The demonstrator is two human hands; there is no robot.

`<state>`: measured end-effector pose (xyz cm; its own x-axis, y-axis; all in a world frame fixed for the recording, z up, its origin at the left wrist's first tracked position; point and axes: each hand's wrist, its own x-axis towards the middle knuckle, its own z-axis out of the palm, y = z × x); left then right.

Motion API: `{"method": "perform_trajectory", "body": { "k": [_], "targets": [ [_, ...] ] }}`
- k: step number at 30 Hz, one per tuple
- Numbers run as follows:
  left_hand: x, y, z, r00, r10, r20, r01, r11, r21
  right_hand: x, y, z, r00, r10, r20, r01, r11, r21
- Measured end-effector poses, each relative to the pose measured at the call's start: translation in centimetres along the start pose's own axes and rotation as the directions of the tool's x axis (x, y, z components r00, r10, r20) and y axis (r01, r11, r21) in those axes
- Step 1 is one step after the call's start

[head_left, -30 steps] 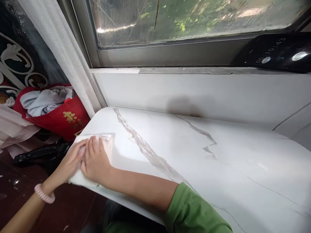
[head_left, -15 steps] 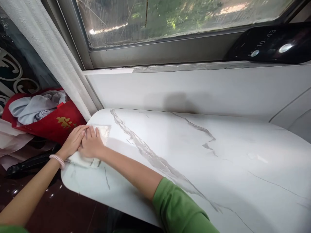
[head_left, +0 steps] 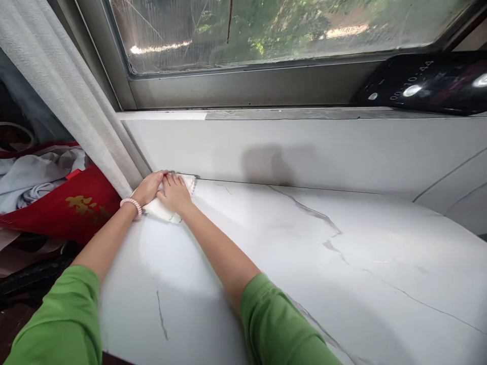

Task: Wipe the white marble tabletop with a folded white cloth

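Both my hands press flat on a white cloth [head_left: 164, 212] at the far left corner of a white marble-patterned table [head_left: 297, 253], right against the white wall. My left hand [head_left: 149, 186] lies on the cloth's left part; a pink band circles that wrist. My right hand [head_left: 175, 192] sits beside it, fingertips touching the left hand's. Most of the cloth is hidden under the hands. Both arms wear green sleeves.
A white curtain [head_left: 64, 96] hangs just left of the hands. A red bag [head_left: 72, 210] with grey clothes stands on the floor at left. A window [head_left: 266, 30] runs above the wall, and a black phone [head_left: 426, 83] lies on its sill at right.
Both hands have slid the cloth from the table's near left edge away to the far corner by the wall. The view has shifted with them.
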<state>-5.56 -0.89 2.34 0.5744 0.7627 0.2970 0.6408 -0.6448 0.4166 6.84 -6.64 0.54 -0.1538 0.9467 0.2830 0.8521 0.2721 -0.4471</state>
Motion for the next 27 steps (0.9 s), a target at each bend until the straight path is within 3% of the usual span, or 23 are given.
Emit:
{"method": "perform_trajectory", "body": {
  "k": [5, 14, 19, 27],
  "targets": [
    [1.0, -0.2, 0.3, 0.995, 0.099, 0.027, -0.099, 0.995, 0.004, 0.3, 0.3, 0.1, 0.994, 0.05, -0.096, -0.053, 0.998, -0.034],
    [-1.5, 0.9, 0.8, 0.995, 0.081, 0.054, -0.089, 0.984, 0.156, -2.0, 0.4, -0.5, 0.995, -0.028, -0.092, 0.024, 0.999, -0.043],
    [-4.9, 4.5, 1.1, 0.998, 0.059, 0.035, -0.064, 0.984, 0.167, -6.0, 0.1, -1.5, 0.993, -0.093, -0.078, 0.089, 0.995, -0.048],
    [-12.5, 12.5, 2.5, 0.999, 0.032, -0.017, -0.029, 0.984, 0.176, -15.0, -0.7, -4.6, 0.976, -0.217, -0.004, 0.217, 0.976, -0.032]
  ]
}}
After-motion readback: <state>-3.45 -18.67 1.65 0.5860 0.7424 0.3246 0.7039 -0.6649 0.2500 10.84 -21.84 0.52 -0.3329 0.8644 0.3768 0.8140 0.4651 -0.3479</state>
